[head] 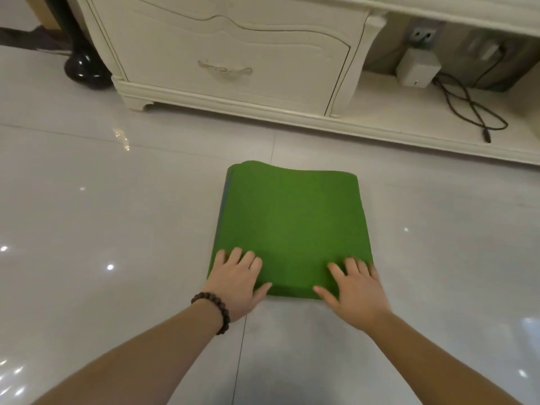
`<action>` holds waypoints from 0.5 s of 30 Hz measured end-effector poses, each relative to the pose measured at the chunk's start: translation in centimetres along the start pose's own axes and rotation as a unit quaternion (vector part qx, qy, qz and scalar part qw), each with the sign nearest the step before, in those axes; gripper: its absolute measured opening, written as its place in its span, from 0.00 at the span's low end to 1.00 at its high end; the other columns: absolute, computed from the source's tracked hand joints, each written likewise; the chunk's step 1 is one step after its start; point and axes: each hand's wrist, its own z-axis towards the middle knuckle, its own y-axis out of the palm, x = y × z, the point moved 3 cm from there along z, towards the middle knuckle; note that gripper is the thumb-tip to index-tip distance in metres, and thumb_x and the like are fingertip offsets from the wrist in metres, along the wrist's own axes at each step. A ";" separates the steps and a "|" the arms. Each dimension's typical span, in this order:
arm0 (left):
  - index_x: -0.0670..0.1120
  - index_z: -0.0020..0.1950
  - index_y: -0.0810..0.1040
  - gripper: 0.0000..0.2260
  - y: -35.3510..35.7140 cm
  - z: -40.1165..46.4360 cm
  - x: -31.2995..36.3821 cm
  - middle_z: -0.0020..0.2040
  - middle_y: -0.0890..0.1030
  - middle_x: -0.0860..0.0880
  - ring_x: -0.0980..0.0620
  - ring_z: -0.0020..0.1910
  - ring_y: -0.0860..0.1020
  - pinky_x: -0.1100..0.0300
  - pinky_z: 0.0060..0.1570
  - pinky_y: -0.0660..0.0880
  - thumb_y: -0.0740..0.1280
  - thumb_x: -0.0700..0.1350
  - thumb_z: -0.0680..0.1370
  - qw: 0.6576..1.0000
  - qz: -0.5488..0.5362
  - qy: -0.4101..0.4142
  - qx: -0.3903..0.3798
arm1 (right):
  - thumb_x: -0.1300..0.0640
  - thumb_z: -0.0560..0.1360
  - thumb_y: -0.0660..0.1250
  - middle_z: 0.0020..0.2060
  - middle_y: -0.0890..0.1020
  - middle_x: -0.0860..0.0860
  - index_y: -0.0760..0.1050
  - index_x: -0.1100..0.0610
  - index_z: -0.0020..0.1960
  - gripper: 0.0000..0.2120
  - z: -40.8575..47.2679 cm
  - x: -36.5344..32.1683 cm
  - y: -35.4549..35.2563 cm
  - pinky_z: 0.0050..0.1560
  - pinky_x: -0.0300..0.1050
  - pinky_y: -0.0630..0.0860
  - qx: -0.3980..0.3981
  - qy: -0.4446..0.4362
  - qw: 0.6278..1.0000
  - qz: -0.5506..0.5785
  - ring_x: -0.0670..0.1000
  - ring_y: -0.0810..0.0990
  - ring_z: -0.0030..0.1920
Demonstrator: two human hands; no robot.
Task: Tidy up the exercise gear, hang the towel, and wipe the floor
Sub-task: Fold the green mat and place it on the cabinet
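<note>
Glossy pale floor tiles (117,200) stretch out ahead of you, catching small spots of light, with grout lines running between them. Far left, at the top of your view, a black glossy stand base (84,70) sits on the tiles, just beside the corner of a cream cabinet (228,54). That cabinet has a carved drawer front with a pale handle (225,71) and stands on a short foot.

Lower down, your left hand (238,283) lies flat on the near left corner of the folded green mat (292,226), fingers straight and spread, thumb stretched along the mat's near edge. A dark beaded bracelet (214,311) circles that wrist. The mat rests on the floor in the middle of your view, well short of the cabinet, folded into a roughly square stack; a greyish layer edge shows along its left side, and the far edge bulges up slightly at the left corner.

Your right hand (355,287) presses the near right corner the same way: fingers extended and fanned, thumb pointing inward along the near edge. Neither hand curls around anything.

Further right, on the cabinet's low open shelf, a small white box (418,70) stands below a wall socket (422,35), and a black cable (473,112) loops across the shelf, its plug end lying near the front lip.
</note>
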 end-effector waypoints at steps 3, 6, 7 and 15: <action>0.49 0.74 0.62 0.29 -0.7 2.2 0.3 0.74 0.63 0.43 0.42 0.73 0.58 0.39 0.70 0.56 0.47 0.63 0.78 0.999 -0.014 -0.033 0.015 | 0.31 0.71 0.32 0.59 0.72 0.56 0.69 0.50 0.62 0.39 2.2 -1.6 -1.5 0.71 0.62 0.56 0.046 0.023 0.998 0.029 0.58 0.68 0.63; 0.52 0.79 0.42 0.36 -0.3 4.5 -0.1 0.78 0.39 0.43 0.41 0.77 0.38 0.36 0.72 0.42 0.47 0.68 0.76 0.997 0.001 -0.071 0.007 | 0.37 0.78 0.47 0.71 0.63 0.56 0.63 0.48 0.70 0.26 4.7 -4.3 -1.7 0.73 0.64 0.49 0.065 -0.023 0.994 0.083 0.58 0.56 0.74; 0.53 0.78 0.41 0.37 0.1 4.9 -0.4 0.78 0.37 0.42 0.40 0.76 0.36 0.34 0.71 0.41 0.46 0.70 0.75 0.997 0.004 -0.082 0.012 | 0.39 0.79 0.48 0.76 0.56 0.54 0.57 0.46 0.74 0.26 5.3 -5.3 -1.5 0.74 0.64 0.44 0.064 -0.047 0.992 0.096 0.57 0.48 0.76; 0.57 0.77 0.37 0.39 4.4 5.4 -2.1 0.76 0.36 0.35 0.35 0.75 0.35 0.33 0.70 0.45 0.39 0.75 0.71 0.985 -0.037 -0.169 -0.011 | 0.41 0.77 0.42 0.74 0.62 0.54 0.60 0.42 0.73 0.26 8.4 -7.0 0.0 0.73 0.66 0.43 0.057 -0.107 0.989 0.088 0.56 0.56 0.75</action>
